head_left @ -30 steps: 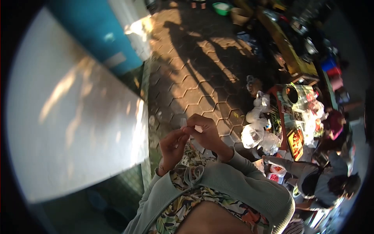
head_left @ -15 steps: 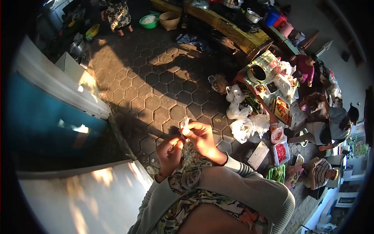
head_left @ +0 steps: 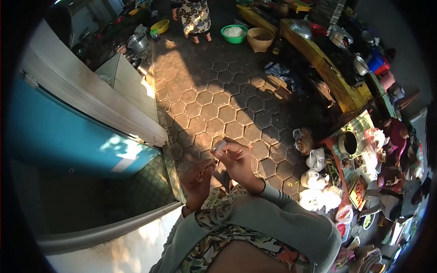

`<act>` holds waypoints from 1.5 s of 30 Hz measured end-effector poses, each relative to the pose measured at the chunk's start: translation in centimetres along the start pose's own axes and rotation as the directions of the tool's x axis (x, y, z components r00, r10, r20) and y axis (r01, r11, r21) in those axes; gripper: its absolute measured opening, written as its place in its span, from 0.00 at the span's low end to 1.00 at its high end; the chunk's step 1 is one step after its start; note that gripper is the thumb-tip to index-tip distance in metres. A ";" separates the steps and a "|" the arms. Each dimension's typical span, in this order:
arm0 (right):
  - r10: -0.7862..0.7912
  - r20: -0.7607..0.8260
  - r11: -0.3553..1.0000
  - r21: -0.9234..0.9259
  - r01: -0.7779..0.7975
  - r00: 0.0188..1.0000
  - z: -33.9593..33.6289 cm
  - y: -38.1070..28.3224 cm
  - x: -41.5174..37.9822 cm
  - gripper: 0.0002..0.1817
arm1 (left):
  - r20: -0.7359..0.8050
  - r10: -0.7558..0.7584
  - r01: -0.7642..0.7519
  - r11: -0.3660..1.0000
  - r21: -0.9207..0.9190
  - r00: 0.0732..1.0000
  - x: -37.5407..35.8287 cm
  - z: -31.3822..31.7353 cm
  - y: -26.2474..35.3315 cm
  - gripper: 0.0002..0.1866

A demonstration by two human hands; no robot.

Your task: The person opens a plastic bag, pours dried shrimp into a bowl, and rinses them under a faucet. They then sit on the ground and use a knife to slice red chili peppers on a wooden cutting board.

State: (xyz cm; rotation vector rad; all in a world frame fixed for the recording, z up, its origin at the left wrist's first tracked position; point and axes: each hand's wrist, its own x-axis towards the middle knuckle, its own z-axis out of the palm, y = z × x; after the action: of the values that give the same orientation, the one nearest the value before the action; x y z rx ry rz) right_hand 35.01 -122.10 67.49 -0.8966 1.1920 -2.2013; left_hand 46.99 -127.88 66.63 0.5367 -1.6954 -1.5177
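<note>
My right hand point(head_left: 236, 162) is closed in a pinch, thumb against fingers, on a small whitish, see-through piece that looks like plastic point(head_left: 221, 144). Just left of it and slightly lower, my left hand point(head_left: 197, 181) is curled with its fingers drawn together; I cannot tell what lies in it. A narrow gap separates the two hands. Both are held up in front of my body, above the hexagonal paving point(head_left: 227, 113). Grey-green sleeves point(head_left: 284, 202) cover my arms.
To the left are a blue door point(head_left: 86, 141) and a sill. White plastic bags point(head_left: 314, 179) and a food-laden table point(head_left: 332, 152) stand at right, with people beyond. Ahead are a green basin point(head_left: 234, 34), a woven basket point(head_left: 260, 40) and a standing person point(head_left: 195, 20).
The view has swung rightward on the scene, so the door fills more of the left and the table sits farther right. My hands have drawn slightly apart; the right still pinches the whitish piece.
</note>
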 end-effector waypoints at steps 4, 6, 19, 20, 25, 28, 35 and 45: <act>0.066 -0.042 0.995 0.083 -0.062 0.997 -0.3 1.1 4.1 0.02 | -0.011 -0.004 0.005 0.999 0.050 1.000 4.3 0.3 -1.4 0.09; 0.095 -0.053 0.995 0.023 -0.094 0.994 -1.0 1.2 6.1 0.01 | 0.000 -0.016 0.016 1.000 0.021 1.000 6.5 1.1 -2.1 0.09; -0.209 -0.398 0.968 -0.217 0.129 0.893 -3.2 3.3 21.7 0.03 | 0.326 0.139 -0.085 0.981 -0.173 0.935 26.8 3.5 -5.8 0.08; -0.264 -0.381 0.944 -0.291 0.156 0.886 -3.2 3.5 22.8 0.04 | 0.332 0.173 -0.105 0.971 -0.213 0.927 28.3 3.5 -6.1 0.08; -0.271 -0.479 0.959 -0.204 0.194 0.835 -1.8 5.4 27.4 0.04 | 0.392 0.185 -0.090 0.965 -0.248 0.901 34.0 2.2 -7.3 0.07; -0.236 -0.487 0.970 -0.165 0.177 0.841 -1.6 6.6 29.6 0.04 | 0.373 0.160 -0.060 0.962 -0.266 0.914 36.1 1.5 -8.7 0.07; -0.258 -0.426 0.966 -0.120 0.228 0.867 0.3 8.1 35.4 0.04 | 0.256 0.159 -0.086 0.958 -0.275 0.953 40.3 -0.3 -9.3 0.07; -0.582 -0.364 0.774 -0.521 0.359 0.727 -7.1 -0.1 43.3 0.02 | -0.014 -0.039 0.034 0.964 -0.265 0.999 41.7 -4.9 -12.9 0.06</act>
State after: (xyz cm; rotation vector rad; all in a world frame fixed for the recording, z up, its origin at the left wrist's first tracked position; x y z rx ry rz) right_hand 0.67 -147.17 78.47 -0.8861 1.9272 -2.7799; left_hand 23.19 -164.71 65.37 0.4404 -1.4447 -1.7267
